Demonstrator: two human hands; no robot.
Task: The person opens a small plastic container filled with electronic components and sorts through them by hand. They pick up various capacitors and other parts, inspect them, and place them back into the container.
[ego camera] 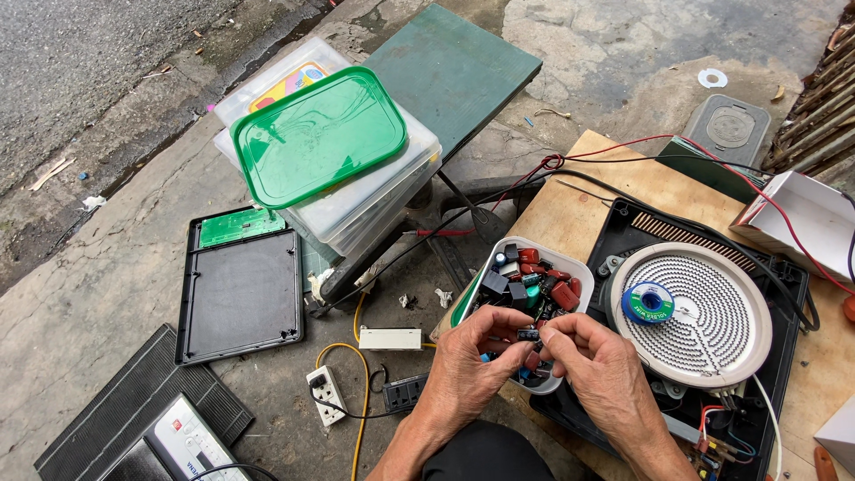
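Centrally, both hands — left hand (470,367), right hand (598,367) — over component tub (570,264) (board-edge).

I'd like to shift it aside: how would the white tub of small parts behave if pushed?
The white tub would probably slide as one stiff piece. It sits partly over the wooden board's edge, so it may tip. Its loose parts are heaped and could spill.

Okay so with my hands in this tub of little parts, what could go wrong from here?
1. The white tub of capacitors sits at the wooden board's edge; a nudge could tip it onto the concrete.
2. The small black component pinched between the left hand and right hand could slip back among lookalike parts.
3. Red and black wires trail nearby and might snag.
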